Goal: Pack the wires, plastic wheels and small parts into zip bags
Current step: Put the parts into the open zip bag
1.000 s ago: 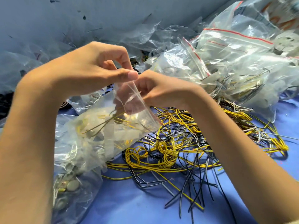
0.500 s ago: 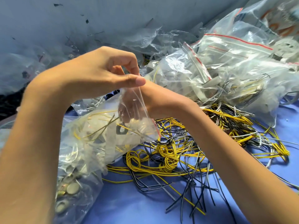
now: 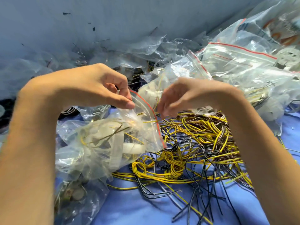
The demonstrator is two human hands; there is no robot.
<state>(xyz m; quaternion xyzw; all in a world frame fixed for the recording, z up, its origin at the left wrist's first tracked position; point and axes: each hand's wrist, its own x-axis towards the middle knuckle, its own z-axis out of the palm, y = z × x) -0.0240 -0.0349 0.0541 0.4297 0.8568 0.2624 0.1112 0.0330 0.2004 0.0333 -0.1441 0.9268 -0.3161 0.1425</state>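
While my left hand (image 3: 97, 88) pinches the zip bag (image 3: 113, 143) at its red-striped mouth, my right hand (image 3: 183, 96) hangs loose-fingered, empty — yellow wires (image 3: 194, 143) at five o'clock.

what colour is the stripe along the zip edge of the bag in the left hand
Red, on the clear zip bag; the head view shows the stripe clearly.

A zip bag (image 3: 113, 140) hangs at centre left, its top edge pinched by the left hand (image 3: 90, 88). The right hand (image 3: 186, 96) hovers just right of the bag's mouth, above a heap of loose wires (image 3: 194, 146) spread over the table (image 3: 146, 210). Behind the wires, filled bags (image 3: 240, 65) pile up at the right rear. Below the held bag lies another bag of small round parts (image 3: 76, 194).
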